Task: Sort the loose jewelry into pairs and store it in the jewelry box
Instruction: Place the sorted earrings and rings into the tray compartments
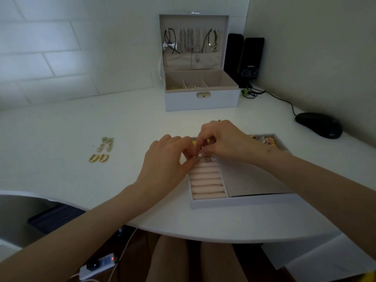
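- Hands: left hand (164, 159) and right hand (225, 139) meet fingertip to fingertip, fingers curled, both pinching a small silvery piece (196, 157). It is too small to tell whether it is a ring or a stud.
- Location: the piece sits right under the fingertips, at the far end of the ring rolls (207, 180) in the tray (240, 202). A seated ring (207, 159) lies just right of the pinch.
- Risk, slip: the piece is tiny and held only by fingertips. If it is let go before it is wedged, it could drop into a groove or skip onto the counter (61, 180), then off the near edge.
- Risk, knock: the right fingertips crowd the seated ring, so a careless push could pop it loose.
- Risk, scatter: gold hoops (99, 158) and pale drop earrings (105, 144) lie paired but loose, well left of the left hand. A sweeping forearm could mix them.
- Risk, spill: the jewelry box (201, 102) stands open well beyond both hands. If the tray is tilted on its way back, the rings and the bits behind the right hand could slide.
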Motion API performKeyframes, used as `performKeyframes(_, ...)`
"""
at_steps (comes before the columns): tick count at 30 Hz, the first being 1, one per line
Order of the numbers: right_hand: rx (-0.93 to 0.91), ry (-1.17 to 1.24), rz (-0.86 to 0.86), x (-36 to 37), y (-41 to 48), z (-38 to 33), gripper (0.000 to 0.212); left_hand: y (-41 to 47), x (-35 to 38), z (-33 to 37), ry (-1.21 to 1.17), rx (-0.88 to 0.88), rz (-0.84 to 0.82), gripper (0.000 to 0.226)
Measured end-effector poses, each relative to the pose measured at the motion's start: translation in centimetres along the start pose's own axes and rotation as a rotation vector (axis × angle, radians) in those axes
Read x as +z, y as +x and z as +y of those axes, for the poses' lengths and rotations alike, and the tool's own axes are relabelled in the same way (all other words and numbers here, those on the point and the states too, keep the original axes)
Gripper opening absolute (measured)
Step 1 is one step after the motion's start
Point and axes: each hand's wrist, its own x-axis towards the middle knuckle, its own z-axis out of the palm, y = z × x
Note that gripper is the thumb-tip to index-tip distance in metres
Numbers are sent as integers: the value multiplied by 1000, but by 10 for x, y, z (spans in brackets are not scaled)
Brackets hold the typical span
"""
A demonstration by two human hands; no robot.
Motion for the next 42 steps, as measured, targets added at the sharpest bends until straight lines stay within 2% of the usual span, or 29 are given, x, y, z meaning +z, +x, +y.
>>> performKeyframes(6,-16,-85,-6,0,-1,-1,10,1,2,1,135,85,54,33)
performKeyframes(11,-16,-85,-10,0,0,-1,8,0,-1,-1,158,96,19,15)
performKeyframes(16,17,-47,-19,1,0,1,7,5,-3,-2,32,-95,-126,14)
performKeyframes(20,51,-24,-36,2,1,2,14,8,-3,-3,-18,-153,-144,14)
performKeyframes(24,51,-30,-49,2,2,3,17,7,-1,-1,59,-96,-83,16)
performKeyframes(28,28,-45,-45,1,1,2,8,4,3,0,134,11,5,15)
performKeyframes(38,-60,-171,39,-2,-8,1,2,1,5,3,109,0,5,19)
performKeyframes(42,-129,-251,67,-3,-16,4,22,-2,0,-4,140,34,-2,18)
